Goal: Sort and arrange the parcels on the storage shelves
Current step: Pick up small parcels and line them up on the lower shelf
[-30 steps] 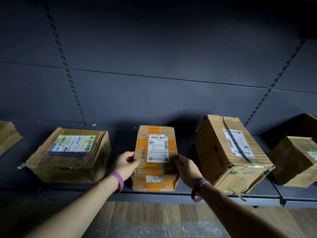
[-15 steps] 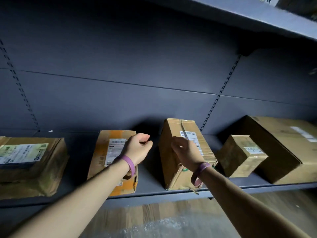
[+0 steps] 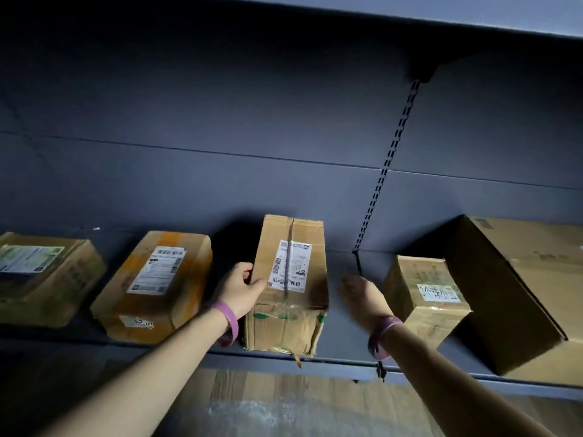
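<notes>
A tall brown parcel (image 3: 291,279) with a white barcode label stands on the dark shelf (image 3: 347,359), its front bottom corner crumpled. My left hand (image 3: 241,287) grips its left top edge, thumb on the labelled face and fingers round the side. My right hand (image 3: 359,293) hovers in the gap to the parcel's right, blurred, a little apart from it and holding nothing. Both wrists wear pink bands.
An orange-taped parcel (image 3: 154,285) and a flat labelled parcel (image 3: 41,279) lie to the left. A small box (image 3: 426,298) and a large box (image 3: 520,294) stand to the right. Another shelf (image 3: 441,14) runs overhead. Flattened cardboard (image 3: 284,405) lies below.
The view has swung right. My left hand left the orange-taped parcel and took the tall parcel's left edge. My right hand slid off the tall parcel's top to its right side.
</notes>
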### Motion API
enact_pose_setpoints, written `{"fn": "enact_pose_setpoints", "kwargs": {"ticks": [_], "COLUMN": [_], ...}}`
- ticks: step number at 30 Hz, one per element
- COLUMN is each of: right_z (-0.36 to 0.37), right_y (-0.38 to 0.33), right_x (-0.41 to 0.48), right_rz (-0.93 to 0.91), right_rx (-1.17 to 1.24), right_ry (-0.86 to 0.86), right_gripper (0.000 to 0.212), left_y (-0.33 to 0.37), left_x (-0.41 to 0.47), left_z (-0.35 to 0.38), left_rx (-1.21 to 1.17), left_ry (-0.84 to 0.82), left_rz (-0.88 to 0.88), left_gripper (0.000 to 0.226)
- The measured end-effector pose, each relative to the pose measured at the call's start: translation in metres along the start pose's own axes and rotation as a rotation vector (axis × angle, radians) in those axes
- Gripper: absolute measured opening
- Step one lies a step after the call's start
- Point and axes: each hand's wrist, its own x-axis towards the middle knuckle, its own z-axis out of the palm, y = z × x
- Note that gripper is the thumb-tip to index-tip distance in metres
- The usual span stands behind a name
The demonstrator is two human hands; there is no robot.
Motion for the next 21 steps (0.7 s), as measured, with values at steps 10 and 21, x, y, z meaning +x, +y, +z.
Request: {"fn": "enact_pose_setpoints", "kwargs": {"ticks": [10, 21], "right_z": [0.034, 0.035], "right_y": [0.003, 0.019], "right_x": [-0.002, -0.023], "right_rz": [0.052, -0.044], "right_rx": [0.307, 0.516], "right_ry": [-0.136, -0.026], "right_gripper": [0.014, 0.023], "left_y": [-0.027, -0.023], "left_x": [0.007, -0.014], "left_z": [0.011, -0.005], "left_rx": [0.001, -0.146], "left_ry": [-0.099, -0.144], "left_rz": [-0.070, -0.015], "left_gripper": [0.025, 0.037]}}
